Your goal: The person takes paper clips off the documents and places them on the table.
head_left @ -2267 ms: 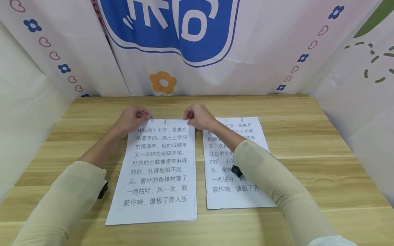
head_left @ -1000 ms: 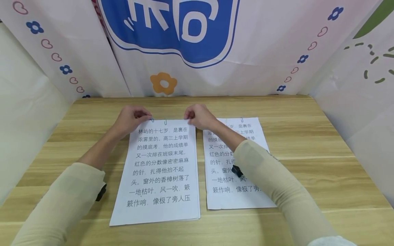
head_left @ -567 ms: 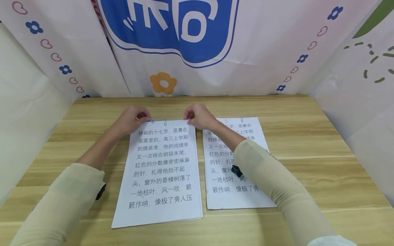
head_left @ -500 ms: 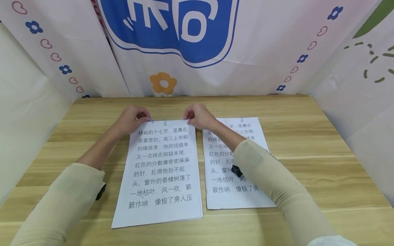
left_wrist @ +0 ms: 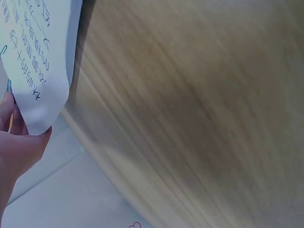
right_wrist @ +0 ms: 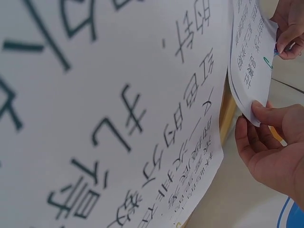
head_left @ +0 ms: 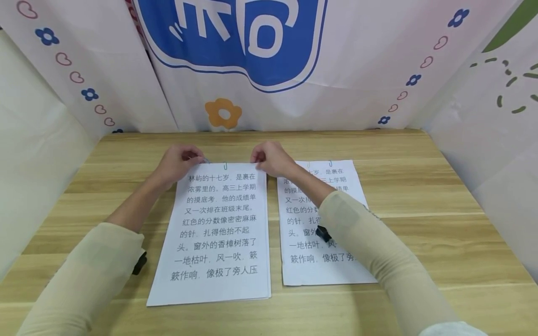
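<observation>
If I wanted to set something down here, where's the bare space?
Widest: the table right of the right papers, out to its right edge, beyond the right arm. Another patch lies between the left arm and the left edge. Crowded: the top of the left papers, where the left hand and right hand are; only a slim strip parts the papers.
</observation>
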Tool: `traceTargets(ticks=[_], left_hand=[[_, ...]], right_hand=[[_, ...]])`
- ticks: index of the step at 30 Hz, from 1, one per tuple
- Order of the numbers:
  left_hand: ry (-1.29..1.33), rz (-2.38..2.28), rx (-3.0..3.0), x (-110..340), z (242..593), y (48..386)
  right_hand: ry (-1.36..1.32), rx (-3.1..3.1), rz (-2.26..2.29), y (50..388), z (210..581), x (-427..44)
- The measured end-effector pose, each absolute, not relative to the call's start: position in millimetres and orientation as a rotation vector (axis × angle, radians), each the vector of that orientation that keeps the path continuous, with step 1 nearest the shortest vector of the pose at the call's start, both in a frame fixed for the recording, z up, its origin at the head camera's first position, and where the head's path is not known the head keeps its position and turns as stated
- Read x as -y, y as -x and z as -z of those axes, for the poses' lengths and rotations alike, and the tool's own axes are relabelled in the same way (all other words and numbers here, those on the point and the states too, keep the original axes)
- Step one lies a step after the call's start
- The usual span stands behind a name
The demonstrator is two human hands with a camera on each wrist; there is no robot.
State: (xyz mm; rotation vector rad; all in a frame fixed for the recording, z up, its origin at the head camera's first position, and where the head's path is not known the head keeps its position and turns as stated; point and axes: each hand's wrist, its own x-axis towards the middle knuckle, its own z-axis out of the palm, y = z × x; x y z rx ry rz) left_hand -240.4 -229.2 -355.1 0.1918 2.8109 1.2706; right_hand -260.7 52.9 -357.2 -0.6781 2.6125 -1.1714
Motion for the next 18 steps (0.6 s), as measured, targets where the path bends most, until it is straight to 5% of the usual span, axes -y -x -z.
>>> traceTargets(ticks=[18], left_hand=[[-0.055,-1.425,-2.75,229.3,356.4,243.3]], right_hand=[[0.658,-2.613,1.162,260.5,357.4,-51.7]])
